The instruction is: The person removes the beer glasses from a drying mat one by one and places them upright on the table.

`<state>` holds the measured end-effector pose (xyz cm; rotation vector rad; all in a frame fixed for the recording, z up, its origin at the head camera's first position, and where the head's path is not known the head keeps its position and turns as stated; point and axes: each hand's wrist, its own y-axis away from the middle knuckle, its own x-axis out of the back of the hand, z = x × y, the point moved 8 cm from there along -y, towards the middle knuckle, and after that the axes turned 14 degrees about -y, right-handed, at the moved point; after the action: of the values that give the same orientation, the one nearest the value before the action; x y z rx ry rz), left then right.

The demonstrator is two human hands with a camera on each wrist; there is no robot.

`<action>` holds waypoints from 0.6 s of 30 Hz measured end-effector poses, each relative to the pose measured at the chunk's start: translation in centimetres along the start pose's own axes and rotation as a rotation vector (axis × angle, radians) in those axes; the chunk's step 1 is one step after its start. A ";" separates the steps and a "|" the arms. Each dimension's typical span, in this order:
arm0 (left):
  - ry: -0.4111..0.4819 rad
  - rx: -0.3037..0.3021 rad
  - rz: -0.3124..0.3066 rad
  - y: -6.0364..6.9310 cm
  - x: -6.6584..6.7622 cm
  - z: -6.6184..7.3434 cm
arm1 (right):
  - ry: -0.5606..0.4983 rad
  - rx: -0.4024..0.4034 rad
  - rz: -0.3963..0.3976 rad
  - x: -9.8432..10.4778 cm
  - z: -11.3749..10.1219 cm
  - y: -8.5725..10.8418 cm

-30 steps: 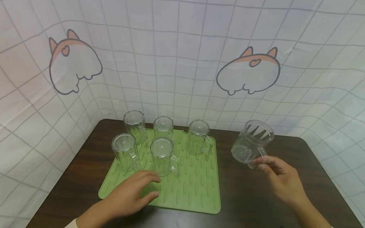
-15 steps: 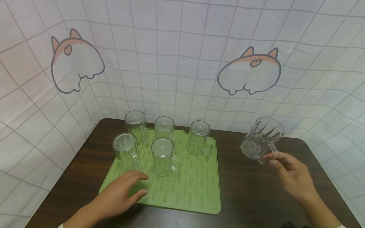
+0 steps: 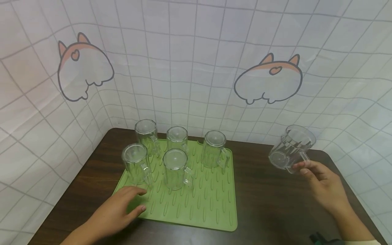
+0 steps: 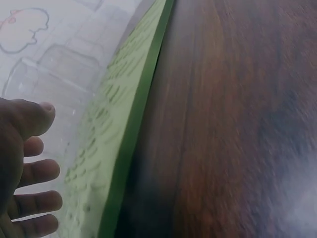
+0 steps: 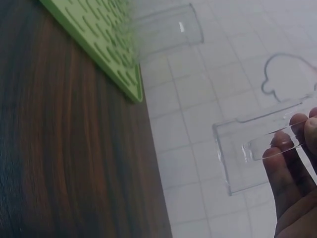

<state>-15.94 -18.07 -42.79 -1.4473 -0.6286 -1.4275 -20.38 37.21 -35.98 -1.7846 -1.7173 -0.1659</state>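
My right hand (image 3: 326,189) pinches the handle of a clear mug (image 3: 291,149), held in the air to the right of the mat. The mug leans, its open mouth facing up. In the right wrist view, fingers curl round the handle of that mug (image 5: 233,158). My left hand (image 3: 113,209) hovers by the front left part of a green ribbed mat (image 3: 211,200), thumb and fingers apart and holding nothing. Nearest to it is an upside-down clear mug (image 3: 135,166). Another inverted mug (image 3: 175,170) stands to that mug's right.
Behind these, more clear mugs stand upside down on the mat: back left (image 3: 146,134), back middle (image 3: 177,136) and right (image 3: 214,149). The mat lies on a dark wooden table (image 3: 269,207). A white grid-patterned curtain (image 3: 183,68) surrounds the table. Something dark (image 3: 324,240) shows at the bottom right.
The right hand has carried the mug further right. The left hand has drawn back to the left across the mat's front. The mugs on the mat stay in place.
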 end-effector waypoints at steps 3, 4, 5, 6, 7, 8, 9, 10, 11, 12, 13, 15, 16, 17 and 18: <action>-0.002 0.038 -0.007 0.4 0.0 -0.9 | -0.013 -0.019 0.004 0.6 0.9 -0.1; 0.002 0.057 -0.016 0.6 0.0 -1.2 | -0.021 -0.028 0.006 0.7 1.2 -0.2; 0.007 0.076 -0.021 0.6 0.0 -1.5 | -0.033 -0.035 0.008 0.9 1.5 -0.2; 0.009 0.092 -0.022 0.7 0.0 -1.8 | -0.035 -0.037 0.007 1.1 1.7 -0.3; 0.010 0.106 -0.022 0.8 0.0 -2.1 | -0.032 -0.037 0.008 1.2 1.9 -0.3; 0.010 0.118 -0.019 0.9 0.0 -2.4 | -0.032 -0.032 0.010 1.4 2.1 -0.4; 0.008 0.127 -0.015 1.0 0.0 -2.7 | -0.037 -0.027 0.019 1.5 2.2 -0.4; 0.003 0.134 -0.009 1.1 0.1 -3.0 | -0.043 -0.020 0.029 1.7 2.4 -0.5; -0.002 0.142 -0.004 1.1 0.1 -3.2 | -0.043 -0.015 0.034 1.8 2.5 -0.6; -0.008 0.149 0.001 1.2 0.0 -3.4 | -0.036 -0.007 0.035 1.9 2.6 -0.7; -0.013 0.156 0.007 1.3 0.0 -3.6 | -0.035 -0.007 0.041 2.1 2.8 -0.7; -0.021 0.167 0.015 1.4 0.0 -4.0 | -0.021 -0.023 0.046 2.4 3.2 -0.8; -0.023 0.174 0.017 1.4 -0.1 -4.1 | -0.002 -0.032 0.041 2.6 3.4 -0.9; -0.026 0.180 0.018 1.4 -0.1 -4.2 | 0.019 -0.045 0.034 2.8 3.6 -0.9; -0.027 0.187 0.016 1.4 -0.2 -4.3 | 0.039 -0.062 0.030 3.0 3.8 -1.0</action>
<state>-16.65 -22.40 -44.04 -1.3233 -0.7452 -1.3028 -22.16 41.70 -37.08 -1.8396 -1.6735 -0.2420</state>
